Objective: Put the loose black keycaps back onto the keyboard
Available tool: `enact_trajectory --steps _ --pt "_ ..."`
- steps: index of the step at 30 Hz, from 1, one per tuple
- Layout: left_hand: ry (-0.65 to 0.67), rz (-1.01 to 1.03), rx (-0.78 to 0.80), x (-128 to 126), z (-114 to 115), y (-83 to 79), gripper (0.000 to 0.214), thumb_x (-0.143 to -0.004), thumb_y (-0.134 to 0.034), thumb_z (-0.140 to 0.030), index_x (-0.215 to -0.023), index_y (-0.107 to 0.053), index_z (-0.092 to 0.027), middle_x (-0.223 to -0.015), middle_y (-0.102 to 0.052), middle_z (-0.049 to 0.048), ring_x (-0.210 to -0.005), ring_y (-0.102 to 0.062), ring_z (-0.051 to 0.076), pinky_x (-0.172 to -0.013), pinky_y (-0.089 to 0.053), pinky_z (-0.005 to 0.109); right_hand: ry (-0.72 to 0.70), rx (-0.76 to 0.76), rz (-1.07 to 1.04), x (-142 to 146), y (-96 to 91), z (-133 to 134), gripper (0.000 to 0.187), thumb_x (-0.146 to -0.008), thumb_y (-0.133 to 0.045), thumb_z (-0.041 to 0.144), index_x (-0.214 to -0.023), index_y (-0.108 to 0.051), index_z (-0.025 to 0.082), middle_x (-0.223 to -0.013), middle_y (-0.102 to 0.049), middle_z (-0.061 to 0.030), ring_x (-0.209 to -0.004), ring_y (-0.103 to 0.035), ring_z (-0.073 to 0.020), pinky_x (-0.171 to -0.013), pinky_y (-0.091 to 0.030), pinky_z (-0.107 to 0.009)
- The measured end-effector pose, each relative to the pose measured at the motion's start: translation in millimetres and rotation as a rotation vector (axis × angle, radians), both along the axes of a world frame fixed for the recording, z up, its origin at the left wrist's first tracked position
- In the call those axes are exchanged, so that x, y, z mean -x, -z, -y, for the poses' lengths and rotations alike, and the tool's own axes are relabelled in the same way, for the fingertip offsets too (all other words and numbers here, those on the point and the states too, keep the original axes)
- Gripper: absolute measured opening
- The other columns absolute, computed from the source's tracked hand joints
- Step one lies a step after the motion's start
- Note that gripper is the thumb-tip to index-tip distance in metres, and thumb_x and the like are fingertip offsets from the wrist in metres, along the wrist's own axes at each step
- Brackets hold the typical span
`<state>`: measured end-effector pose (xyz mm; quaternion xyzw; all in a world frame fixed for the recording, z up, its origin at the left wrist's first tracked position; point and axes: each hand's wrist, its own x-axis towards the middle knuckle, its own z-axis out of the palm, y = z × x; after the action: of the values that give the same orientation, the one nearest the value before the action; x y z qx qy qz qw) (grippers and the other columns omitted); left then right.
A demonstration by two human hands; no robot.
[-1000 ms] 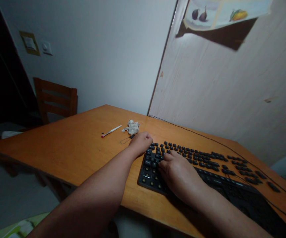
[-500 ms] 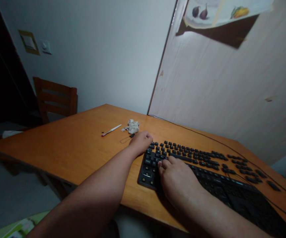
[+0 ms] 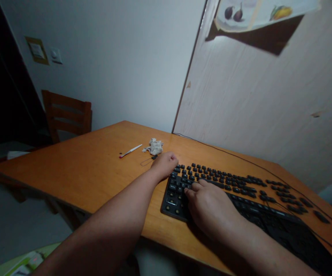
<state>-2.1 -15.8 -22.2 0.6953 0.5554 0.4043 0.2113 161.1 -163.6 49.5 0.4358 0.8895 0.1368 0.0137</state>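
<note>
A black keyboard (image 3: 166,209) lies along the near edge of the wooden table, some sockets bare at its near left corner and several keycaps on it farther up. My left hand (image 3: 166,165) rests curled at its far left corner; the fingers are closed, and anything in them is hidden. Over the left part of the keyboard, my right hand (image 3: 212,203) is bent with thumb and fingertips drawn together at the keys. Whatever is between them cannot be made out. Loose black keycaps (image 3: 209,170) lie in rows just behind the keyboard.
Beyond my left hand are a crumpled grey-white cloth or tissue (image 3: 156,147), a thin wire loop with a black end (image 3: 153,157), and a white stick with a red tip (image 3: 131,150). A dark cable (image 3: 229,150) runs along the wall side. A wooden chair (image 3: 68,115) stands behind.
The whole view has shifted slightly to the right. My right hand's fingertips have shifted slightly at the keys; the left hand keeps its place.
</note>
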Motion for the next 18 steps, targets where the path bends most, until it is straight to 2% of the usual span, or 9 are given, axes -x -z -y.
enact_trajectory --steps 7,18 --pt "-0.008 0.007 0.02 -0.5 1.0 -0.7 0.02 -0.08 -0.053 -0.032 -0.076 -0.066 -0.017 -0.07 -0.064 0.001 -0.064 -0.052 0.014 -0.057 -0.034 0.023 0.064 0.048 -0.119 -11.5 -17.8 2.1 0.02 -0.086 -0.049 0.019 -0.079 -0.067 0.021 -0.078 -0.064 -0.0044 -0.077 -0.053 -0.0208 -0.069 -0.036 -0.033" --pt "-0.012 -0.009 -0.001 -0.2 0.1 0.2 0.02 -0.08 -0.054 -0.032 -0.075 -0.067 -0.017 -0.069 -0.064 0.0009 -0.064 -0.052 0.014 -0.056 -0.033 0.023 0.036 0.133 -0.162 -10.4 -14.1 1.0 0.02 -0.085 -0.049 0.017 -0.077 -0.068 0.022 -0.08 -0.065 -0.0033 -0.079 -0.055 -0.0187 -0.072 -0.038 -0.03"
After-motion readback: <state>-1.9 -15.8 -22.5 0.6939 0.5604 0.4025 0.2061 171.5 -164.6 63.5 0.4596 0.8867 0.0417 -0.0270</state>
